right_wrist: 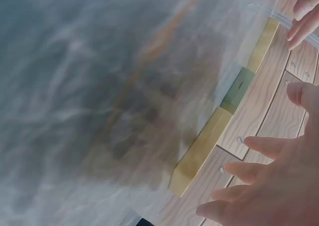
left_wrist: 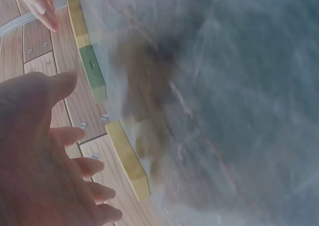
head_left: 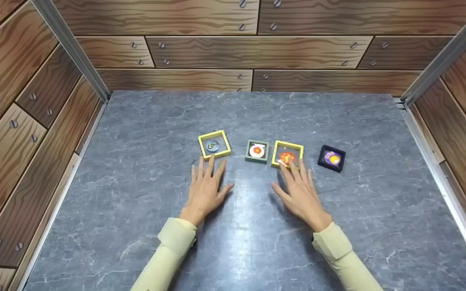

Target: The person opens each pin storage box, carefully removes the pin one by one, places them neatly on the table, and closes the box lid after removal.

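My left hand [head_left: 204, 190] is held palm down with fingers straight and spread. Its fingertips come to the front edge of a square yellow frame [head_left: 226, 141] that encloses a round blue-grey piece [head_left: 212, 146]. A second yellow frame [head_left: 289, 143], around an orange-red piece [head_left: 286, 157], lies partly behind the fingertips of my right hand [head_left: 301, 195]. That hand is likewise flat and spread, holding nothing. In both wrist views the fingers appear apart from the yellow frames, above the table. Between the hands sits a smaller green frame [head_left: 256, 160] with a red flower on a white disc [head_left: 257, 150].
A black frame [head_left: 330, 167] with a purple and yellow disc [head_left: 332, 158] lies to the right of the right hand. Grey marbled tabletop [head_left: 144, 194] spreads around everything. Wood-patterned walls [head_left: 200, 52] with metal edge rails [head_left: 83, 64] bound it at the back and sides.
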A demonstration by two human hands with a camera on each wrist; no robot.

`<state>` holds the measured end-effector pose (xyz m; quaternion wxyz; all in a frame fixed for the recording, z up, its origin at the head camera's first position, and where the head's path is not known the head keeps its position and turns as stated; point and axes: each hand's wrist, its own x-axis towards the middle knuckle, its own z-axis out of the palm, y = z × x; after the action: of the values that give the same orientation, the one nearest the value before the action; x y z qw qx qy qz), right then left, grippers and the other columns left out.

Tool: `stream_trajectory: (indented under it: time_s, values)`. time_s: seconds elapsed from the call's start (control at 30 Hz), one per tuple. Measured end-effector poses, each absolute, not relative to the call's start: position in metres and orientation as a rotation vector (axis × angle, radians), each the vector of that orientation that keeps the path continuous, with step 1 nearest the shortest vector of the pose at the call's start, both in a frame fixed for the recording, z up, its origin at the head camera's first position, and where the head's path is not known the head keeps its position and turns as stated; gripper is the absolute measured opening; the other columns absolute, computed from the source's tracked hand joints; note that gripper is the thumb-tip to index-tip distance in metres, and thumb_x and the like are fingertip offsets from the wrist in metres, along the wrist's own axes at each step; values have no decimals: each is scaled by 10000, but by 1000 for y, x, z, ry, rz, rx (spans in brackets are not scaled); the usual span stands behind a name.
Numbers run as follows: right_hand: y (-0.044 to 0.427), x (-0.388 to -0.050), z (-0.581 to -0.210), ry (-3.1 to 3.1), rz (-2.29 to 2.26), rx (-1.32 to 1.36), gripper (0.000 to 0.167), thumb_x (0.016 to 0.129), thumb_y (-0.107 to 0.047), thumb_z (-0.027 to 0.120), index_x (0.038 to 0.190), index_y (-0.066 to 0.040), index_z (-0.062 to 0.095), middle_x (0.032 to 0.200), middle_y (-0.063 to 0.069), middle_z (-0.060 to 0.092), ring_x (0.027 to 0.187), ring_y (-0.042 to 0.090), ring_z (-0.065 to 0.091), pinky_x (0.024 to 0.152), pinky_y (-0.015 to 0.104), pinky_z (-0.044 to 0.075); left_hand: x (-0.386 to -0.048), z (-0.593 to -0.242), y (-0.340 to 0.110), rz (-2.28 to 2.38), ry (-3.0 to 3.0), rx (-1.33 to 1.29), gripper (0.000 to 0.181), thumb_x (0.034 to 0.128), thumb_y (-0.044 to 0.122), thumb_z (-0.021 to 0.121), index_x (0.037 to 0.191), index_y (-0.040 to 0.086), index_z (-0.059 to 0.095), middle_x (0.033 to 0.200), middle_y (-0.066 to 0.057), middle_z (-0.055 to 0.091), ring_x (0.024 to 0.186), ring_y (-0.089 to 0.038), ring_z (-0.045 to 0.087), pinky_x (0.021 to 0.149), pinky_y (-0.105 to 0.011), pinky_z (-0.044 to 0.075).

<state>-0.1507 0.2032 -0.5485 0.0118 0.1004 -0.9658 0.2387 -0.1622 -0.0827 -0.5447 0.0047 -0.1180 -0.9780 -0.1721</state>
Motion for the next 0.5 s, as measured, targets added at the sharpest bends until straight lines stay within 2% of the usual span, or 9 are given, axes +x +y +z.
stream_trajectory:
  time_s: [0.2, 0.37, 0.5]
  values:
    - [191, -155, -543, -2954, 775, 352, 683, 1054, -445, 604, 1591, -51, 452, 1693, 218, 372, 1604, 506, 226, 1330, 700, 137, -171, -541, -93, -537, -3078, -371, 705, 1038, 450, 632, 1640, 167, 397, 1731, -204, 301, 1615, -496, 217, 1338, -671, 182]
    - [180, -159, -539, -2878, 828, 390, 607, 1037, -391, 648, 1506, -17, 553, 1598, 239, 507, 1542, 487, 387, 1329, 678, 189, -184, -540, -104, -618, -3075, -398, 662, 1044, 358, 649, 1624, 137, 422, 1723, -236, 295, 1609, -494, 236, 1347, -644, 189]
    - [169, -165, -540, -2836, 892, 414, 559, 1025, -350, 677, 1458, -8, 595, 1526, 241, 584, 1497, 484, 455, 1321, 666, 230, -196, -538, -114, -635, -3090, -437, 658, 1039, 314, 660, 1617, 105, 424, 1726, -235, 286, 1605, -502, 237, 1353, -627, 184]
